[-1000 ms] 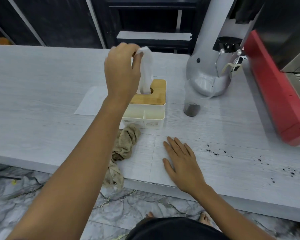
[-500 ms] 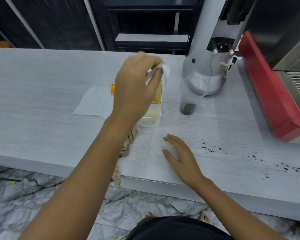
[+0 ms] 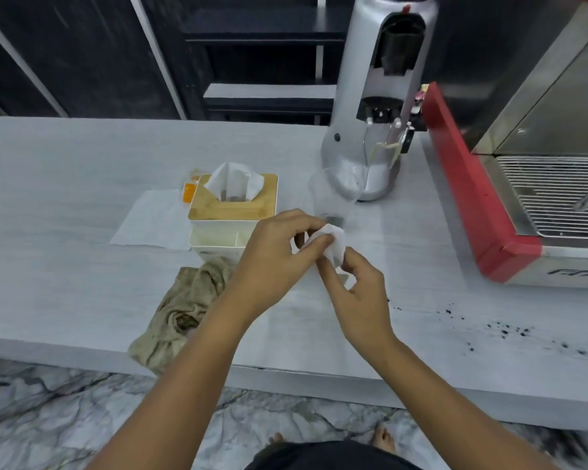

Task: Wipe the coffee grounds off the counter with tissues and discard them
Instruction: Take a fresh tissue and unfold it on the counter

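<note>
While both hands (image 3: 319, 262) pinch it — tissue (image 3: 333, 242) sits mid-grip.

The pale wood-grain counter (image 3: 65, 184) carries a tissue box (image 3: 233, 212) with a bamboo lid. A flat white sheet (image 3: 150, 222) lies left of the box, a crumpled tan cloth (image 3: 180, 313) in front of it, a silver grinder (image 3: 370, 130) behind and right, a red-edged espresso machine (image 3: 489, 215) far right, and scattered coffee grounds (image 3: 503, 330) front right.

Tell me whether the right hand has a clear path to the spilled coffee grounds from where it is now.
Probably yes. The right hand holds the tissue together with the left hand, and only bare counter lies between it and the coffee grounds to its right.
</note>
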